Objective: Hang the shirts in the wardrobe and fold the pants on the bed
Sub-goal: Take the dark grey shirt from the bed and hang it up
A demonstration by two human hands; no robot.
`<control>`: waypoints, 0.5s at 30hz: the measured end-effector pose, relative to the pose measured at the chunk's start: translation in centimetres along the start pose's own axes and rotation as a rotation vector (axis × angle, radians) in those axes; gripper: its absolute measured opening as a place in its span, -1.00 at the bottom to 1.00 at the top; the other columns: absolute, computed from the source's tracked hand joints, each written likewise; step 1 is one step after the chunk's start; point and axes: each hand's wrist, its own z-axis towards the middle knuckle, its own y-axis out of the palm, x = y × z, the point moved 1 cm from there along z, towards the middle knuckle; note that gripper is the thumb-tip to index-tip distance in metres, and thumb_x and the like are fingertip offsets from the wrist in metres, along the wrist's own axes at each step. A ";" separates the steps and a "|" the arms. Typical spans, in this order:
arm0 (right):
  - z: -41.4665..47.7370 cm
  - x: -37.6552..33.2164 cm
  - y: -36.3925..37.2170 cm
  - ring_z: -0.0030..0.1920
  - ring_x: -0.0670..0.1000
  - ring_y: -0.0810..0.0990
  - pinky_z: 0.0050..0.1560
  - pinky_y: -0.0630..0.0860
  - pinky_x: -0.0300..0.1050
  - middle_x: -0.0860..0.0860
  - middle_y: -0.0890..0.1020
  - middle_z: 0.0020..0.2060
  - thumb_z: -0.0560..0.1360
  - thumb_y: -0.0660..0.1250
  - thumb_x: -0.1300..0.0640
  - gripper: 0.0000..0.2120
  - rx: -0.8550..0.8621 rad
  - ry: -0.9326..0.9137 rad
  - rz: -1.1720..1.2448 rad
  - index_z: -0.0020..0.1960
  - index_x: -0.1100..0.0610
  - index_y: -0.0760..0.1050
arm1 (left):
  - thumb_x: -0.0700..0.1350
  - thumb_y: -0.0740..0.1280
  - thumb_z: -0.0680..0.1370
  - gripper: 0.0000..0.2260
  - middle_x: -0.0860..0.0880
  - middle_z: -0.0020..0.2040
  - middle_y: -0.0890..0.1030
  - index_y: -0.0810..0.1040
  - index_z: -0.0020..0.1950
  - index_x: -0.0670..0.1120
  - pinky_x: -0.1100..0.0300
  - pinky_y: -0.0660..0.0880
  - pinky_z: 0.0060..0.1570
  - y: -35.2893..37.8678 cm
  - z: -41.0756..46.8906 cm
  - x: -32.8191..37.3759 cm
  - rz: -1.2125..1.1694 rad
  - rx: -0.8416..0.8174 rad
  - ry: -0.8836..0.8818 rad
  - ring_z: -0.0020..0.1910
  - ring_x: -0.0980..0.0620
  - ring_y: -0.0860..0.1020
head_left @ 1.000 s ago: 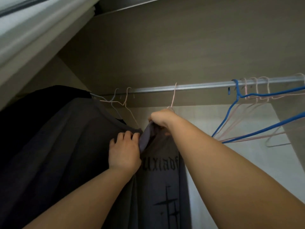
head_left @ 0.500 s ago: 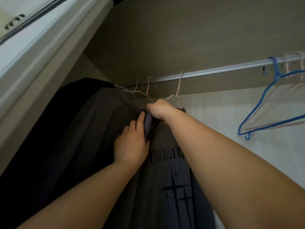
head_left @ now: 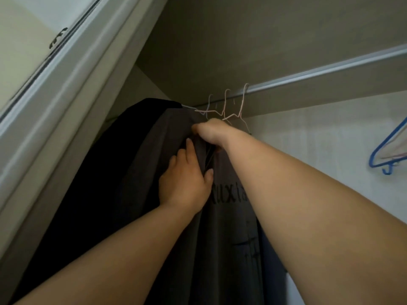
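The head camera gives the only view, and it looks up into the wardrobe. One metal rail (head_left: 319, 70) runs from the right edge down to the left corner. Three thin wire hooks (head_left: 226, 96) sit on the rail close together, and under them hang three garments, pressed one against the other: a black garment (head_left: 94, 183) at the far left, a plain dark grey shirt (head_left: 149, 168) in the middle, and a printed grey shirt (head_left: 231, 243) at the right, with dark letters and cross figures on it.

Two hands are at work, both with bare forearms. The right hand (head_left: 212, 133) is closed, with the fingers curled round the top of the printed grey shirt, just under the wire of its hanger. The left hand (head_left: 185, 186) is lower; its fingers are straight and lie flat on the cloth where the two grey shirts meet, with the thumb on the other side of a fold. It presses and does not grip.

At the right edge, well apart from the garments, hangs one blue hanger (head_left: 380, 150), cut off by the edge, with pale pink wire behind it; how many pink ones there are cannot be told. The white wardrobe frame (head_left: 66, 89) crosses the left side.
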 end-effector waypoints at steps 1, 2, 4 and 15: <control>0.1 -0.1 0.3 0.21 0.20 0.48 0.06 0.42 -0.09 0.22 0.46 0.28 0.49 0.22 -0.09 -0.46 0.003 -0.003 0.013 0.35 0.23 0.39 | 0.25 0.15 0.54 -0.23 -0.05 0.47 0.18 -0.19 0.54 -0.05 0.06 0.42 0.13 0.0 -0.3 -0.2 0.003 -0.003 0.001 0.40 -0.03 0.24; 0.2 -0.2 0.6 0.23 0.20 0.47 0.11 0.40 -0.09 0.22 0.45 0.30 0.50 0.21 -0.11 -0.43 0.007 0.000 0.031 0.37 0.24 0.37 | 0.29 0.11 0.53 -0.21 -0.05 0.51 0.10 -0.23 0.54 -0.06 0.07 0.39 0.19 0.0 -0.6 -0.3 0.019 -0.018 0.014 0.43 -0.03 0.18; -0.1 0.2 1.2 0.26 0.19 0.44 0.15 0.38 -0.10 0.21 0.42 0.33 0.48 0.24 -0.16 -0.31 0.035 0.025 0.109 0.43 0.29 0.25 | 0.33 0.06 0.52 -0.18 -0.05 0.55 -0.14 -0.31 0.52 -0.07 0.05 0.22 0.36 0.0 -1.3 -0.6 0.108 -0.075 0.090 0.50 -0.05 -0.02; -8.7 7.9 5.0 0.49 0.05 0.12 0.43 0.08 -0.09 0.01 0.13 0.51 0.62 0.04 -0.08 -0.49 0.059 0.077 0.215 0.53 0.02 0.08 | 0.28 -0.04 0.58 -0.38 -0.07 0.51 -0.37 -0.09 0.55 0.04 -0.24 -0.40 0.34 -1.3 -6.1 -2.0 0.652 -0.300 0.347 0.45 -0.16 -0.42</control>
